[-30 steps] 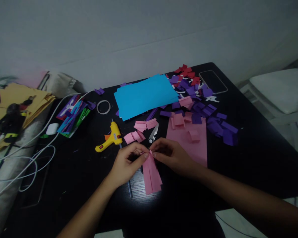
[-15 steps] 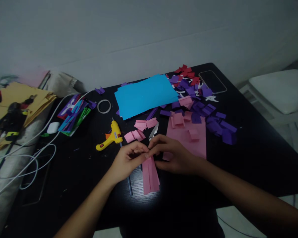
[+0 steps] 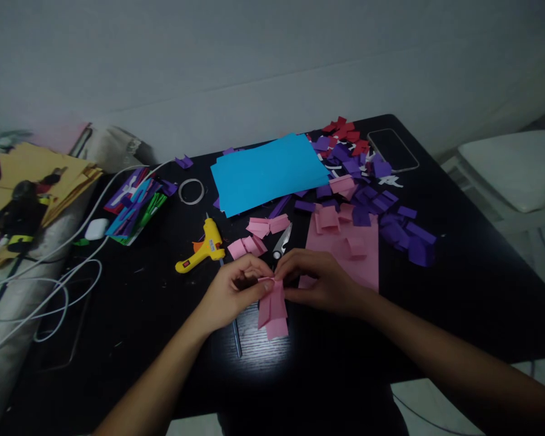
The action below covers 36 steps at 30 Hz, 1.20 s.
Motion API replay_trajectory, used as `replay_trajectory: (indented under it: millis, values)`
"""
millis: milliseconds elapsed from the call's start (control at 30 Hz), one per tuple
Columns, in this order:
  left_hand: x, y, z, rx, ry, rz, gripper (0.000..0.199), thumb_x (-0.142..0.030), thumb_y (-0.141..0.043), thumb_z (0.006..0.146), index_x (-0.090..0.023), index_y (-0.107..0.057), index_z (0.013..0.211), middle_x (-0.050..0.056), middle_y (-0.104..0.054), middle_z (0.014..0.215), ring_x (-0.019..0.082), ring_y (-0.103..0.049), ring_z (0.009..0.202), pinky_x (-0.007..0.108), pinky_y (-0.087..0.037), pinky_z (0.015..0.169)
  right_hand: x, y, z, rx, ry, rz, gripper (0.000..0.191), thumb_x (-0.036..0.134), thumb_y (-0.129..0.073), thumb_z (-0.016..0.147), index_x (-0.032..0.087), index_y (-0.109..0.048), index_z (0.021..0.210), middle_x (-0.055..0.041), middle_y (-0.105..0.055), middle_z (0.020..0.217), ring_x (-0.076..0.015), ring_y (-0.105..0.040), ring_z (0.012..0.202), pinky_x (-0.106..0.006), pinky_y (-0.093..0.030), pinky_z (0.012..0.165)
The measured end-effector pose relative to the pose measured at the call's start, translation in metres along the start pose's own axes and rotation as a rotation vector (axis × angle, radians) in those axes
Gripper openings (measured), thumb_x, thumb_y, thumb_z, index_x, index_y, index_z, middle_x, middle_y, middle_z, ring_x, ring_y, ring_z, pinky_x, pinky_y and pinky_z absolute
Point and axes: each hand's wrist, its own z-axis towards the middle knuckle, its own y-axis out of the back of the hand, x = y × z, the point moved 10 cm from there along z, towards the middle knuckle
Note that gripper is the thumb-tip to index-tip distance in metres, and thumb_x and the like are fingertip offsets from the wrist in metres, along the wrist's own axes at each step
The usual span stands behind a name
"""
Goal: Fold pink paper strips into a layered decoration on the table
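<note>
Between my two hands hangs a folded piece of pink paper [image 3: 273,312], its lower end spread over the black table. My left hand [image 3: 236,290] pinches its upper left edge with thumb and fingers. At the top right edge, my right hand [image 3: 320,281] grips the same paper with its fingertips. Just beyond the hands lie scissors [image 3: 282,242], blades pointing away, handles partly hidden. Two folded pink pieces [image 3: 267,226] sit left of them. A pink sheet [image 3: 340,266] with small pink folded pieces on it lies beside my right hand.
A yellow glue gun [image 3: 204,247] lies left of my hands, near a roll of tape [image 3: 191,191]. Blue sheets [image 3: 267,172] are stacked behind. Purple scraps [image 3: 402,233] and a phone [image 3: 393,150] lie right. White cables [image 3: 68,284] loop at the left; a dark stick [image 3: 237,339] lies in front.
The pink paper has been drawn up a little and its layers have shifted, so less of it hangs below my fingers. Both hands stay nearly in place.
</note>
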Motion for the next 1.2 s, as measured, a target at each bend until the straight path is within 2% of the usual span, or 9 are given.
replay_trajectory:
  millis: [267, 467, 633, 733, 833, 967, 1200]
  values:
    - [-0.001, 0.002, 0.000, -0.023, -0.047, 0.006, 0.011, -0.024, -0.074, 0.089, -0.014, -0.070, 0.089, 0.002, -0.071, 0.074, 0.010, -0.061, 0.062, 0.020, -0.047, 0.058, 0.002, 0.003, 0.000, -0.042, 0.014, 0.000, 0.016, 0.015, -0.082, 0.083, 0.017, -0.076, 0.098, -0.0064, -0.070, 0.099, -0.0142, -0.072, 0.081, -0.025, -0.061, 0.071]
    - [0.000, 0.006, 0.000, -0.055, -0.041, 0.071, 0.011, -0.024, -0.076, 0.086, -0.014, -0.072, 0.086, 0.002, -0.071, 0.074, 0.011, -0.062, 0.064, 0.020, -0.046, 0.058, 0.005, 0.002, 0.000, -0.034, 0.041, -0.024, 0.015, 0.015, -0.081, 0.084, 0.019, -0.076, 0.098, -0.0059, -0.071, 0.100, -0.0136, -0.071, 0.081, -0.024, -0.061, 0.069]
    - [-0.002, 0.003, 0.001, -0.011, -0.068, 0.086, 0.009, -0.023, -0.075, 0.088, -0.014, -0.072, 0.091, 0.003, -0.072, 0.080, 0.013, -0.065, 0.071, 0.023, -0.050, 0.066, 0.006, 0.001, 0.000, -0.026, 0.051, -0.030, 0.017, 0.009, -0.075, 0.086, 0.018, -0.077, 0.099, -0.0069, -0.070, 0.104, -0.0131, -0.072, 0.083, -0.023, -0.062, 0.071]
    - [-0.003, 0.002, 0.001, 0.010, -0.089, 0.120, 0.009, -0.022, -0.076, 0.088, -0.015, -0.072, 0.093, 0.004, -0.073, 0.083, 0.014, -0.067, 0.076, 0.024, -0.052, 0.070, 0.002, 0.000, 0.000, -0.041, 0.003, 0.009, 0.015, 0.011, -0.076, 0.086, 0.019, -0.077, 0.099, -0.0068, -0.071, 0.103, -0.0140, -0.072, 0.084, -0.025, -0.063, 0.074]
    - [-0.008, 0.003, -0.001, 0.019, -0.127, 0.183, 0.008, -0.021, -0.075, 0.089, -0.015, -0.073, 0.094, 0.005, -0.073, 0.086, 0.015, -0.068, 0.078, 0.025, -0.053, 0.071, -0.004, 0.001, 0.000, -0.057, -0.059, 0.066, 0.012, 0.018, -0.079, 0.086, 0.019, -0.076, 0.097, -0.0063, -0.071, 0.100, -0.0146, -0.073, 0.083, -0.027, -0.064, 0.076]
    - [-0.017, 0.000, -0.003, 0.033, -0.199, 0.275, 0.006, -0.021, -0.074, 0.091, -0.016, -0.075, 0.095, 0.006, -0.075, 0.090, 0.016, -0.070, 0.080, 0.025, -0.055, 0.072, -0.002, 0.001, -0.001, -0.060, -0.034, 0.034, 0.007, 0.015, -0.078, 0.084, 0.019, -0.076, 0.089, -0.0066, -0.071, 0.100, -0.0146, -0.071, 0.082, -0.026, -0.061, 0.072]
    - [-0.033, 0.000, -0.008, -0.015, -0.338, 0.453, 0.005, -0.020, -0.070, 0.095, -0.018, -0.074, 0.097, 0.003, -0.074, 0.088, 0.014, -0.069, 0.079, 0.023, -0.054, 0.071, -0.013, 0.001, -0.004, -0.096, -0.133, 0.134, 0.007, 0.017, -0.079, 0.084, 0.018, -0.077, 0.091, -0.0073, -0.075, 0.100, -0.0156, -0.074, 0.083, -0.024, -0.059, 0.068]
